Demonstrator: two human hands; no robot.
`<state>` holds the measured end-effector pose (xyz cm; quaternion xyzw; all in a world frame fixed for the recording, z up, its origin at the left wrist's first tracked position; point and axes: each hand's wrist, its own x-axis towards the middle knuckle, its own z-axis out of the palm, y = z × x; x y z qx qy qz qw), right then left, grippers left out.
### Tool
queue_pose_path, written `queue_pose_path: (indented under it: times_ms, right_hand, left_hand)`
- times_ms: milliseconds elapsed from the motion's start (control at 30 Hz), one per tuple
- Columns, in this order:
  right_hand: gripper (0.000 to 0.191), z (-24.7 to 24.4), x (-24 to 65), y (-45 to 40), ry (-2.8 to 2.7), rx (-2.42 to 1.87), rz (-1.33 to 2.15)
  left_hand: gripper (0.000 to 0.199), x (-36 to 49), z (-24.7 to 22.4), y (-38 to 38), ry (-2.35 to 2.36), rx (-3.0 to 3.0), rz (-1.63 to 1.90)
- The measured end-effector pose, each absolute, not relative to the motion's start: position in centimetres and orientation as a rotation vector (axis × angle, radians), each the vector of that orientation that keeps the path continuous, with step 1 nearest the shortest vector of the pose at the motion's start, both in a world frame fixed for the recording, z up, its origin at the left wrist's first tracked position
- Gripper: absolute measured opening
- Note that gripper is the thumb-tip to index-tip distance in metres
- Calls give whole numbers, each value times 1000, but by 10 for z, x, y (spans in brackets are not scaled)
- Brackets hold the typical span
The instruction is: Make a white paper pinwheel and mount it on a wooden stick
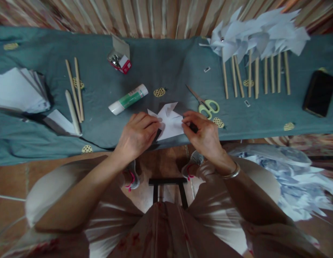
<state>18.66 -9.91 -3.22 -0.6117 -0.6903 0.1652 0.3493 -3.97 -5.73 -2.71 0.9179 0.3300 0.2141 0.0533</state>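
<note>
A white paper pinwheel [170, 123], partly folded with blade corners standing up, lies at the front edge of the cloth-covered table. My left hand [139, 132] pinches its left side, fingers closed on the paper. On the opposite side, my right hand [202, 130] grips the paper's right edge between thumb and fingers. Green-handled scissors [208, 106] lie just beyond my right hand, blades pointing to the upper left. A glue stick [129, 99] with a green and white label rests beyond my left hand.
A red box [125, 66] of small metal pins stands at the back. Wooden sticks [78, 89] and stacked paper [18, 89] lie left. Finished pinwheels [258, 36] on sticks lie back right, near a black phone [319, 93]. A bag of paper pieces [295, 182] sits below right.
</note>
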Motion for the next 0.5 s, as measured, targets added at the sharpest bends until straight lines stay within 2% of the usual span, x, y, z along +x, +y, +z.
queue_pose_path:
  times_ms: [500]
  right_hand:
    - [15,-33,180,-101,-1762,-1619,519]
  left_hand:
    - [17,-28,-20,-70,825,2837,745]
